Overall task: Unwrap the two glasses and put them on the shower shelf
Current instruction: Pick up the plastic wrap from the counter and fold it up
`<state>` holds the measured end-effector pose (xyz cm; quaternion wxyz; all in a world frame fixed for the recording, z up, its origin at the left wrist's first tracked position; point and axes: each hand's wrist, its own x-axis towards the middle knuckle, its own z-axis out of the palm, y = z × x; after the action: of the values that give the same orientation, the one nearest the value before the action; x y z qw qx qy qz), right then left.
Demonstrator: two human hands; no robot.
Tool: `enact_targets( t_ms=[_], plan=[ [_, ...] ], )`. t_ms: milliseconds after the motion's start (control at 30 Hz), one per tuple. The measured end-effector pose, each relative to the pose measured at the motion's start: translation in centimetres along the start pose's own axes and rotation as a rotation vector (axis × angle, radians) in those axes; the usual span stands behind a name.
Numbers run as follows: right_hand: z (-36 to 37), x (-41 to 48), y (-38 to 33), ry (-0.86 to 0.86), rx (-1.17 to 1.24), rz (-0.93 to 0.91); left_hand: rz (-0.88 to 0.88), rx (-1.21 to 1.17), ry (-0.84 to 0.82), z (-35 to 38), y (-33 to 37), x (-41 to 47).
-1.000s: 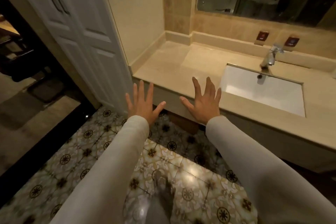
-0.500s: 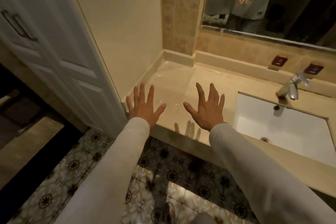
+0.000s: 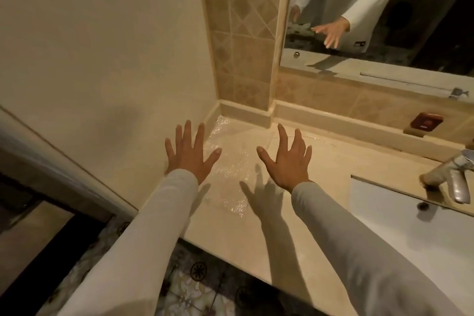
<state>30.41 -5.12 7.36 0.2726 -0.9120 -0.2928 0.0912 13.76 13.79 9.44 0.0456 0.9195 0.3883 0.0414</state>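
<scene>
Nearest the camera, two pale sleeves are reaching forward over the edge of the counter (image 3: pixel 333 169). Both hands are hovering palm-down with fingers fully spread, holding nothing: left hand (image 3: pixel 189 155) by the side wall, right hand (image 3: pixel 288 159) toward the basin (image 3: pixel 410 226). Between and just beyond them a sheet of clear bubble wrap (image 3: pixel 230 169) is lying flat on the counter, its long axis running away from the person into the back-left corner. No glass shape is showing in or under it; whether the glasses are there cannot be told, and no shower shelf is in view. Judgement: the wrap is sitting closer to the left hand, whose thumb is appearing to overlap its edge, so that hand is better placed to reach it first. Farther back, the mirror (image 3: pixel 384 7) is reflecting a sleeve and hand; tap (image 3: pixel 454 177) at far right.
</scene>
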Motion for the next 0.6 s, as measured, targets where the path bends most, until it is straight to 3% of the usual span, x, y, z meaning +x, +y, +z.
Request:
enact_targets(
  t_ms=[233, 367, 600],
  plan=[
    [0.9, 8.3, 0.2, -0.015, 0.084, 0.041, -0.015, 0.019, -0.039, 1.5, 0.6, 7.3],
    [2.4, 11.1, 0.5, -0.053, 0.216, 0.085, -0.063, -0.182, -0.09, 2.3, -0.4, 10.3],
    [6.4, 12.5, 1.4, -0.07, 0.463, 0.441, -0.323, -0.441, -0.293, 6.2, -2.3, 15.0]
  ],
)
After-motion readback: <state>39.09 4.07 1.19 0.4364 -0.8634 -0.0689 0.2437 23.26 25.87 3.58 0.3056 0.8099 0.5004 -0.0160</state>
